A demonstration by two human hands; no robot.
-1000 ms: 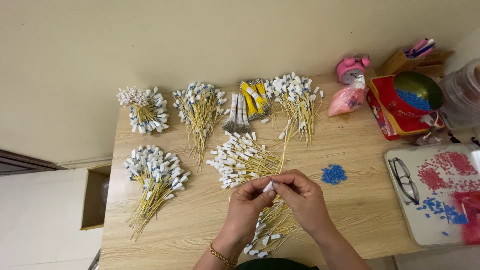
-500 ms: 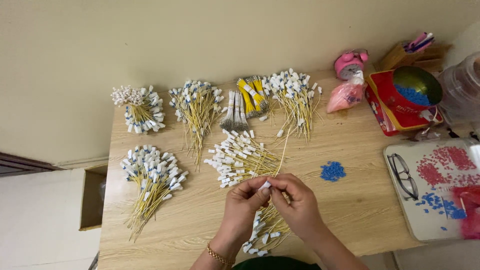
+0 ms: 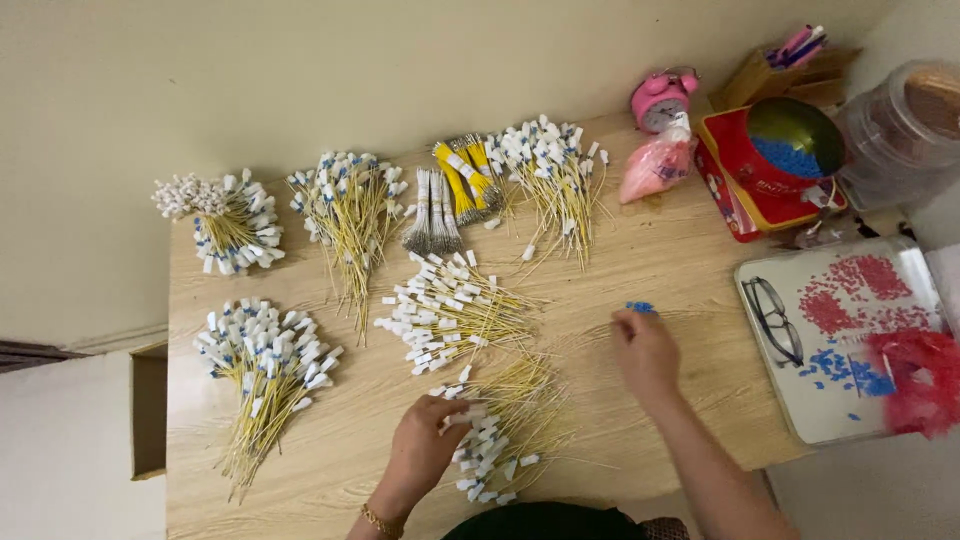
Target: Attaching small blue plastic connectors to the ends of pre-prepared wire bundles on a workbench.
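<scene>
Fingers of my left hand (image 3: 425, 440) pinch a white-tipped wire at the nearest wire bundle (image 3: 500, 425), lower centre. Right hand (image 3: 645, 350) fingers curl over the blue beads (image 3: 640, 307), mid-frame. Other bundles crowd the tabletop (image 3: 620, 250) above; bead tray (image 3: 850, 340) at right.

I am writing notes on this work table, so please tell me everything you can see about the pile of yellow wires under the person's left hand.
The pile of yellow wires lies flat on the wooden table, near its front edge. It is a loose bundle of thin yellow strands, each ending in a small white tag, some with a touch of blue. The tags cluster toward the lower left and the bare ends fan up to the right. The left hand rests on the tagged end. The right hand is apart from it.
</scene>
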